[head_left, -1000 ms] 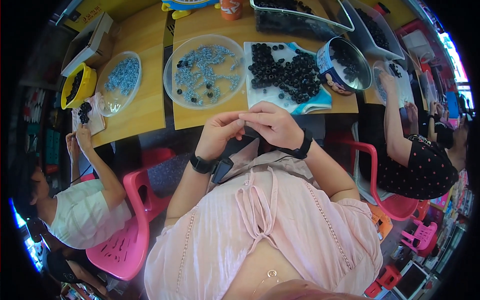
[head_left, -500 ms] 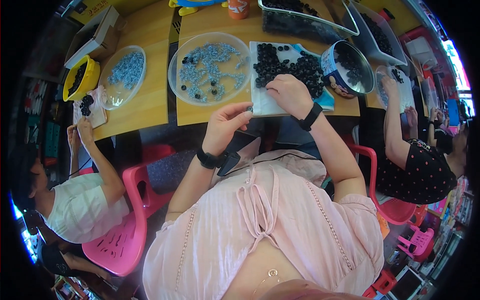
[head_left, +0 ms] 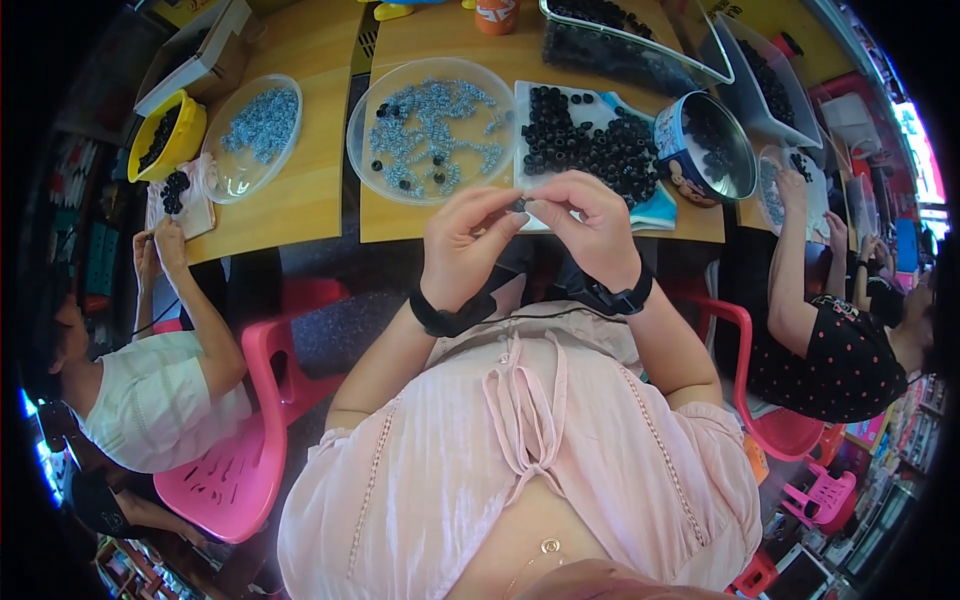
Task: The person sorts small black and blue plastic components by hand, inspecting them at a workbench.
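Note:
My left hand [head_left: 460,245] and my right hand [head_left: 597,228] meet fingertip to fingertip just in front of the table's edge. The left thumb and forefinger pinch a small dark round piece [head_left: 519,205]. My right thumb and fingers close against it from the other side; what they hold is hidden. Beyond them, many black ring-like pieces [head_left: 590,150] lie heaped on a white cloth [head_left: 522,125] with a blue edge. To the left of the cloth, a round clear plastic lid [head_left: 356,150] bears small pale-blue pieces [head_left: 432,115] and several black ones.
An open blue round tin [head_left: 680,165] with black pieces lies tipped at the cloth's right. Behind stand a clear bin [head_left: 640,62] and an orange cup [head_left: 496,15]. Co-workers sit on both sides; the left one has a yellow tub [head_left: 185,135] and another clear lid [head_left: 240,190].
My right hand has left the black heap and come back toward me to meet the left. My left hand has turned inward, its small piece now between both hands' fingertips.

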The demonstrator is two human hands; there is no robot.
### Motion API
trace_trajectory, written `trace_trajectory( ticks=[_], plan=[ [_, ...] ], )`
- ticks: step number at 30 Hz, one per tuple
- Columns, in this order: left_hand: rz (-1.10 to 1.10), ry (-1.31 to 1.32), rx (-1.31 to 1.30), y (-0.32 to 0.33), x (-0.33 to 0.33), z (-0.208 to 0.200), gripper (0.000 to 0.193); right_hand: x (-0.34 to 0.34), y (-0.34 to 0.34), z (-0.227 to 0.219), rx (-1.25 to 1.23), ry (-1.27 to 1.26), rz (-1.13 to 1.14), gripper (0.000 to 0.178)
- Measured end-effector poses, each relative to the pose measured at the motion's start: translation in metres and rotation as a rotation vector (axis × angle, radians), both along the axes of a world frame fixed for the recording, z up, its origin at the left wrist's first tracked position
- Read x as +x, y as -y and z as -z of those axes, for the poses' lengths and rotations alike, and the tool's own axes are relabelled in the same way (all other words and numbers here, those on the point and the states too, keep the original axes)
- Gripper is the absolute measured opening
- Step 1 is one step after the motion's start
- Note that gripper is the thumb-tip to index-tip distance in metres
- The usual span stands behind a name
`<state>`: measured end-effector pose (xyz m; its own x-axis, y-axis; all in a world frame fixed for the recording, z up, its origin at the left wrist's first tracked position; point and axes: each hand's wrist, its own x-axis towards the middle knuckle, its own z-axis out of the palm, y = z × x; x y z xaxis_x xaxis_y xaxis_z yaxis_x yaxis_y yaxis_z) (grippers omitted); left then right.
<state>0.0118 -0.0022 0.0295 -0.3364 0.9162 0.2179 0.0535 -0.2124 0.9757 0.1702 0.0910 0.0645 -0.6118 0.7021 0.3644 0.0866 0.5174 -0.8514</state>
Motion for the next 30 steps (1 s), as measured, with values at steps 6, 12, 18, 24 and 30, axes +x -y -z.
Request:
trace_trajectory(
  ticks=[6, 12, 18, 24, 30],
  plan=[
    [-0.061, -0.078, 0.064, 0.001, 0.003, -0.003, 0.025, -0.003, 0.010, 0.001, 0.183, -0.046, 0.091, 0.012],
    [-0.057, -0.162, 0.122, 0.003, 0.002, -0.013, 0.027, 0.003, 0.009, 0.002, -0.392, -0.168, -0.051, 0.015],
    [-0.029, -0.306, 0.224, 0.002, 0.001, -0.024, 0.029, 0.010, 0.001, 0.000, -0.971, -0.210, -0.271, 0.022],
    [-0.078, -0.323, 0.205, 0.006, 0.006, -0.016, 0.031, -0.002, 0.015, 0.019, -1.152, -0.422, -0.286, 0.017],
    [-0.091, -0.348, 0.227, -0.001, 0.012, -0.011, 0.028, -0.002, 0.019, 0.028, -1.131, -0.534, -0.257, 0.015]
  ],
)
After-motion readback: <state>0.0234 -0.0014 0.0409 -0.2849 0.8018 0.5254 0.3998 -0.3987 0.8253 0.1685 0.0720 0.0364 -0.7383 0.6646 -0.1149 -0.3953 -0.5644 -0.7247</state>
